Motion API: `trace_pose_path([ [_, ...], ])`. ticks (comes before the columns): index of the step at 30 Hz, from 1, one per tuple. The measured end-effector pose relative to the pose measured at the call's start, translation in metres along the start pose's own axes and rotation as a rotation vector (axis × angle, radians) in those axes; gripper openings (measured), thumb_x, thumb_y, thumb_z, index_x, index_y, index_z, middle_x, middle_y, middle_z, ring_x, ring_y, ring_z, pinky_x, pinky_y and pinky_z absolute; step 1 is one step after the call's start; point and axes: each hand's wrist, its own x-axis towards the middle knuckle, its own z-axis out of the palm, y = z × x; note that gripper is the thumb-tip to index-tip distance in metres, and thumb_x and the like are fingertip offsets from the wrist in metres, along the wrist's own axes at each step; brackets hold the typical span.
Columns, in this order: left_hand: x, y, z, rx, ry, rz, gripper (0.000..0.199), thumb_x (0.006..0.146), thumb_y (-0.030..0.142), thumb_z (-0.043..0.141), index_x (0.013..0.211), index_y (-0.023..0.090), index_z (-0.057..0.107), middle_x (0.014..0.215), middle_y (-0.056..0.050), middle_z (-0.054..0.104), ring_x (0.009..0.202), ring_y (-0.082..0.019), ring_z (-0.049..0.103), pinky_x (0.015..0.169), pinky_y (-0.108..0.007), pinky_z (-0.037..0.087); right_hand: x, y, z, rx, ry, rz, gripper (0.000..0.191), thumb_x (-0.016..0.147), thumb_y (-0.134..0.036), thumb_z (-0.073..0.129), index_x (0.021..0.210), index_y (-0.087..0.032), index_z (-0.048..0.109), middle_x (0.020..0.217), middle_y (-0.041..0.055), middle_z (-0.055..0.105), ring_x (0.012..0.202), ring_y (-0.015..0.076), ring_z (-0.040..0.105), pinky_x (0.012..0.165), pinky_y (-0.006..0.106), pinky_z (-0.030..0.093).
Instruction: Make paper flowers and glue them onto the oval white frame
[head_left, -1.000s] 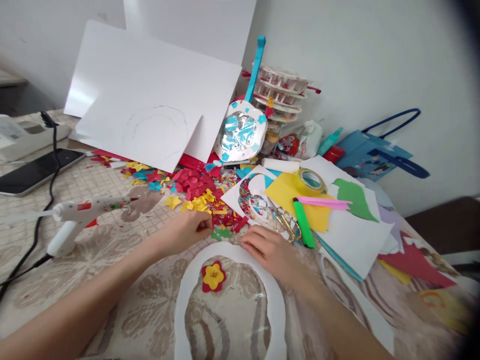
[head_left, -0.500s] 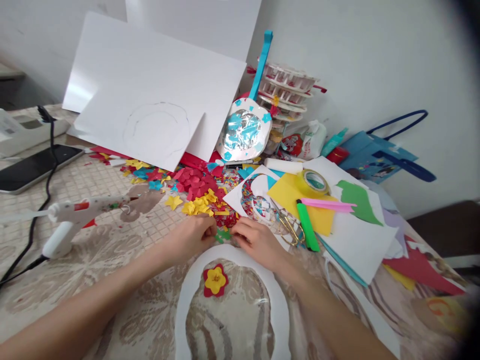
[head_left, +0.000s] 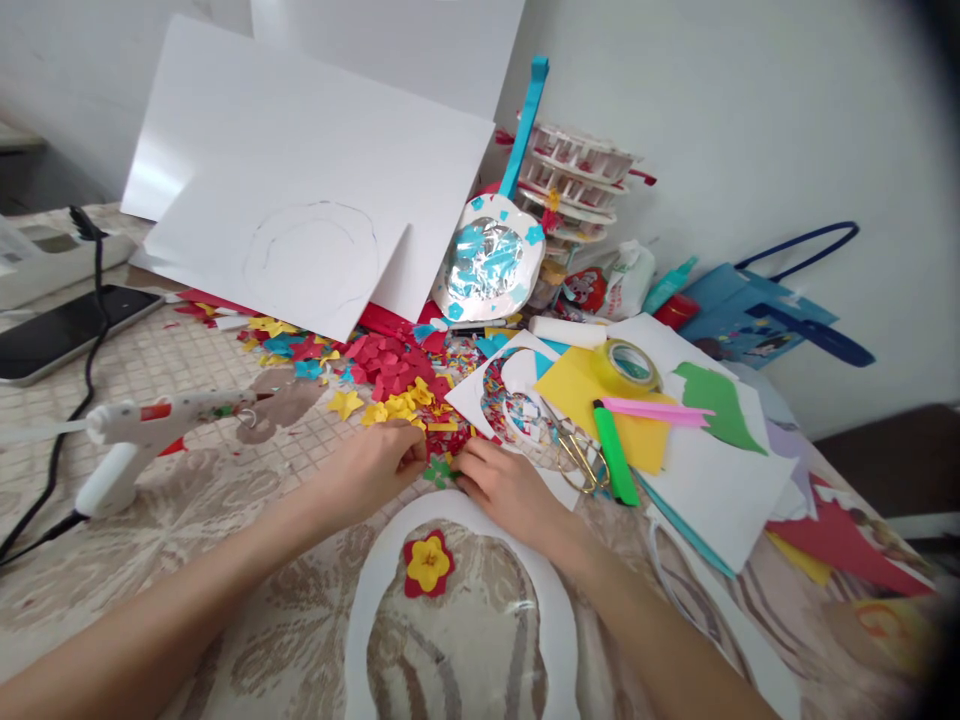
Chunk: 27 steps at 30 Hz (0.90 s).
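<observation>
A small green paper flower (head_left: 439, 471) shows between my hands, just above a white scalloped paper ring (head_left: 367, 590). At its left is my left hand (head_left: 375, 468), fingers curled together; what they hold, if anything, is hidden. From the other side my right hand (head_left: 501, 490) bends its fingers onto the green flower's edge. My right wrist crosses over the ring's upper right rim. Inside the ring lies a red and yellow layered paper flower (head_left: 429, 564). Yellow paper flowers (head_left: 401, 405) and a heap of red paper flowers (head_left: 386, 362) sit just beyond my left hand.
On the left are a hot glue gun (head_left: 161, 430) with its cord and a phone (head_left: 71, 330). Scissors (head_left: 581, 460), a green marker (head_left: 615, 455), yellow tape (head_left: 628, 366) and paper sheets lie to the right. A decorated paper hand mirror (head_left: 491, 260) leans behind, beside white boards (head_left: 300, 150).
My hands have parted slightly, and more of the green flower shows between them. The left hand has moved a little to the left.
</observation>
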Motion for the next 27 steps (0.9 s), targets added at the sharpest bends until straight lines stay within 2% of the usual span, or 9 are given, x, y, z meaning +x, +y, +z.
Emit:
trace_pose_path([
  [9,0.0007,0.001,0.0005,-0.003,-0.009,0.001,0.01,0.076,0.015,0.049,0.07,0.016,0.058,0.071,-0.002,0.06,0.061,-0.013,0.05,0.055,-0.023,0.034,0.0006,0.0012,0.0043,-0.062,0.059,0.117,0.009,0.089,-0.015,0.049,0.09,-0.018,0.057,0.091,0.0045,0.058,0.079,0.0165,0.058,0.062,0.025,0.043],
  [17,-0.0008,0.0024,0.0018,-0.027,-0.027,-0.003,0.011,0.076,0.016,0.049,0.071,0.016,0.059,0.071,-0.003,0.061,0.061,-0.013,0.051,0.054,-0.023,0.034,-0.0014,0.0028,-0.0019,0.015,0.055,0.144,0.024,0.086,-0.002,0.046,0.097,-0.019,0.059,0.094,0.0063,0.062,0.088,0.0188,0.059,0.074,0.028,0.046],
  [23,-0.0009,0.002,0.0016,-0.027,-0.025,-0.006,0.013,0.076,0.016,0.049,0.072,0.016,0.061,0.071,-0.002,0.062,0.06,-0.013,0.052,0.054,-0.022,0.035,-0.001,0.0066,0.0007,0.246,0.147,0.093,0.028,0.085,-0.002,0.045,0.101,-0.02,0.059,0.098,0.006,0.063,0.089,0.0178,0.06,0.079,0.031,0.047],
  [27,-0.001,0.0037,0.0003,-0.034,-0.032,-0.002,0.014,0.077,0.017,0.048,0.073,0.016,0.061,0.071,-0.003,0.063,0.061,-0.013,0.052,0.055,-0.022,0.035,-0.0001,0.0063,-0.0016,0.397,0.167,0.129,0.032,0.081,0.001,0.046,0.101,-0.021,0.059,0.098,0.0046,0.065,0.09,0.0176,0.061,0.08,0.031,0.047],
])
